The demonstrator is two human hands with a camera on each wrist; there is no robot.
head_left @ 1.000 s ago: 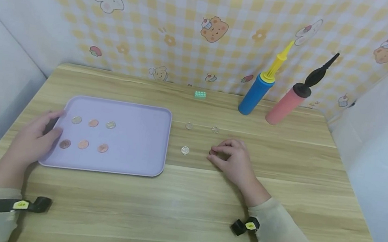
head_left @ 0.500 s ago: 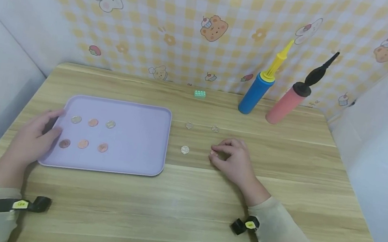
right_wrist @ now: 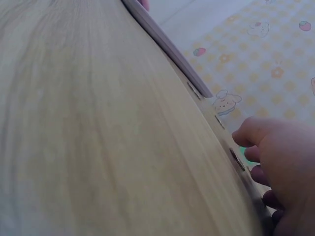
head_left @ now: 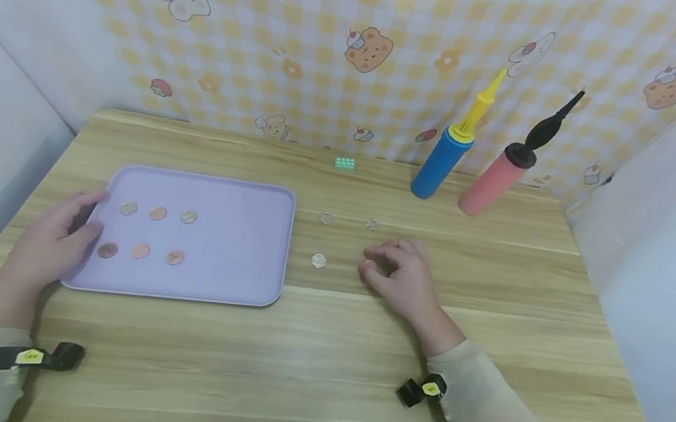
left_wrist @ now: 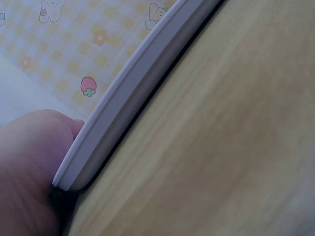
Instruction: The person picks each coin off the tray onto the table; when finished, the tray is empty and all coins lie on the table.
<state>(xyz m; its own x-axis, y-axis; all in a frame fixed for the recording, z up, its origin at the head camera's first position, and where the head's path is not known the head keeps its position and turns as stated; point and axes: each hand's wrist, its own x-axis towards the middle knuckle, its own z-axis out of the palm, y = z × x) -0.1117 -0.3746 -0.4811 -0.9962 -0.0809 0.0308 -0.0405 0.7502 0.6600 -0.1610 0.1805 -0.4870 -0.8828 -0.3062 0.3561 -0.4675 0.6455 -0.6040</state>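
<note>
My left hand (head_left: 48, 240) rests at the left edge of a lilac tray (head_left: 237, 244), thumb and forefinger spread on its rim (left_wrist: 123, 83). Two rows of coins lie in the tray, among them a silver coin (head_left: 129, 208) and a dark copper coin (head_left: 108, 250). Over on the right, my right hand (head_left: 405, 277) is low over the table, with thumb and fingers parted around a copper coin (head_left: 370, 264). In the right wrist view this coin (right_wrist: 237, 160) shows just below the fingertips. Nearby on the wood lie three silver coins, the closest to the tray's side being one silver coin (head_left: 318, 261).
At the back right stand a blue pump (head_left: 440, 164) with a yellow nozzle and a pink pump (head_left: 494, 182) with a black one. A small green toy brick (head_left: 345, 163) lies at the table's back edge, before a checked cloth (head_left: 239, 34).
The right thumb and fingers, earlier pinched together at the copper coin, have moved apart, and more of the coin shows. The left hand stays on the tray. The head view has shifted slightly.
</note>
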